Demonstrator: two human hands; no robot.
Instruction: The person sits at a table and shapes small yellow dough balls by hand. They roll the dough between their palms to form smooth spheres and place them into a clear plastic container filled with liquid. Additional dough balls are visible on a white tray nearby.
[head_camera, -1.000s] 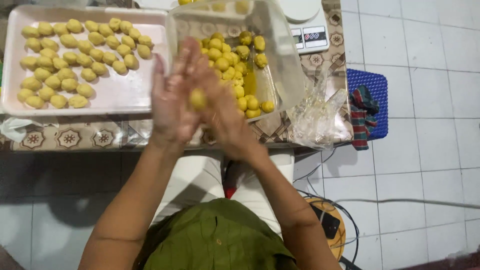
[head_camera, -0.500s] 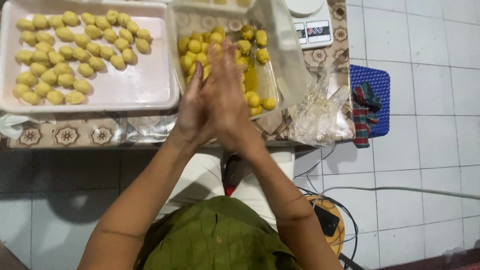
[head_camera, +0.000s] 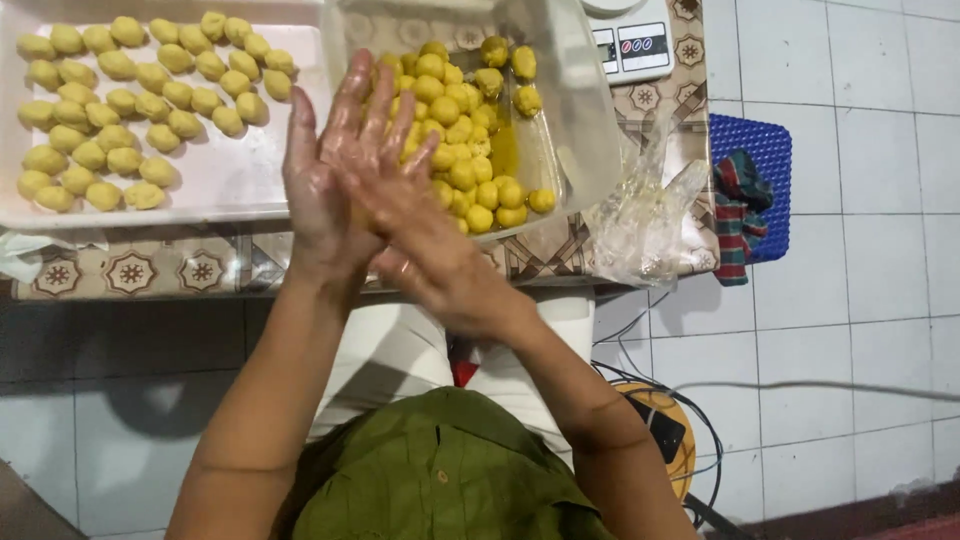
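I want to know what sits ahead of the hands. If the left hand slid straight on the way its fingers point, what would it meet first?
Probably the clear tub of yellow dough balls; the left hand points up-right toward it, though depth is unclear.

head cam | looks steeply down (single view) | close over table edge (head_camera: 300, 265) and floor (head_camera: 850, 330)
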